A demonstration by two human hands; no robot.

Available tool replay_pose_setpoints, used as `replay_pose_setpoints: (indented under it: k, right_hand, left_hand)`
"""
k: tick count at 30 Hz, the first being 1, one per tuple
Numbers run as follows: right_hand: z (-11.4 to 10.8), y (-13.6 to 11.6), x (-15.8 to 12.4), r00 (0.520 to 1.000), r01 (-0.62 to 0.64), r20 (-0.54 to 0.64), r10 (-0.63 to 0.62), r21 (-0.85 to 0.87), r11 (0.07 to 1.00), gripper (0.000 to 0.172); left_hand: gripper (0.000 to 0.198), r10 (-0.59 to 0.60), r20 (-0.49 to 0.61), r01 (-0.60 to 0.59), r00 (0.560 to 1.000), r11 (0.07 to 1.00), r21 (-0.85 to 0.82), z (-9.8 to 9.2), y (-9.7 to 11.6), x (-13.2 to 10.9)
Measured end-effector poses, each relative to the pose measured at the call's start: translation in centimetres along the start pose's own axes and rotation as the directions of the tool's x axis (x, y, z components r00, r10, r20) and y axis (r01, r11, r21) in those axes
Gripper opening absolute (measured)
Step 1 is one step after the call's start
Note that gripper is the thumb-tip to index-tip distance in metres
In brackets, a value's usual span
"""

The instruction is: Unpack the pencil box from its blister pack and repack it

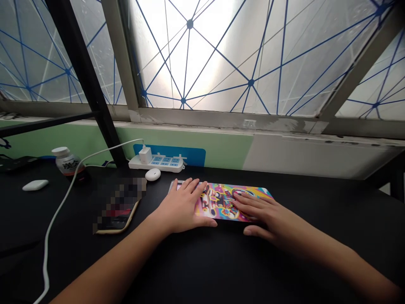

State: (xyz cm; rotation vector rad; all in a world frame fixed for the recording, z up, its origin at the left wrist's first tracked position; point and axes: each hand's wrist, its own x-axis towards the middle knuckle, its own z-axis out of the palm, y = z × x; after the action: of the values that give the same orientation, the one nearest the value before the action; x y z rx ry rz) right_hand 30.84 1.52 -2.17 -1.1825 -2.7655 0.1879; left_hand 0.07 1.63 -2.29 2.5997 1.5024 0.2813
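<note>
From the head camera we look down on a black surface (202, 261) set against a wall under a window (221, 55) crossed with blue lines. We see a colourful flat board (221, 199) lying in the middle of the surface, a little way in from the far edge, its long side running left to right.

We find the left hand (183, 207) lying palm down on the left end of the board, fingers spread and pointing to the far side, the thumb along the near edge. Its grip is released; it presses flat and closes on nothing. We see the right hand (262, 215) flat on the right end of the board, fingers stretched towards the left and the thumb resting on the surface just beside the near edge. Its grip is released too. The two hands are apart, with a bright strip of the board showing between them.

To the left of the board we note a phone (118, 217) lying near the left hand, partly blurred out. On the far side sits a white oval case (152, 174), and just behind it a white power strip (158, 163) with a charger plug (145, 155) in it. A white cable (60, 207) runs from the plug down to the near left. Further left stand a bottle (68, 165) and a small white object (35, 185), well apart from the hands
</note>
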Motion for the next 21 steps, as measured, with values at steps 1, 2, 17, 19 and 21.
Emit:
replay_pose_setpoints:
  k: [1,2,17,19,21]
  right_hand:
    - [-0.3,1.0,-0.8,0.999,-0.031,0.013,0.030,0.011,0.999,0.062]
    - [-0.6,2.0,-1.6,0.998,-0.063,0.022,0.063,0.015,0.998,0.057]
    - [1.3,-6.1,4.7,0.996,0.065,-0.051,-0.072,-0.129,0.990,0.075]
    - [2.2,-5.9,5.7,0.990,0.105,-0.072,-0.119,-0.181,0.978,0.065]
    - [2.7,-4.8,5.7,0.984,0.119,-0.109,-0.143,-0.205,0.972,0.058]
  left_hand:
    - [0.112,-0.003,0.011,0.003,1.000,1.000,-0.007,-0.1,0.0,0.0]
    - [0.113,-0.005,0.023,0.005,1.000,1.000,-0.014,-0.1,-0.1,0.0]
    - [0.080,-0.002,0.056,0.008,0.998,0.994,-0.105,-0.1,0.3,0.2]
    - [0.081,-0.026,0.069,0.033,0.997,0.995,-0.099,0.0,-0.3,0.4]
    - [0.082,-0.038,0.083,0.045,0.996,0.994,-0.095,-0.1,-1.3,0.5]
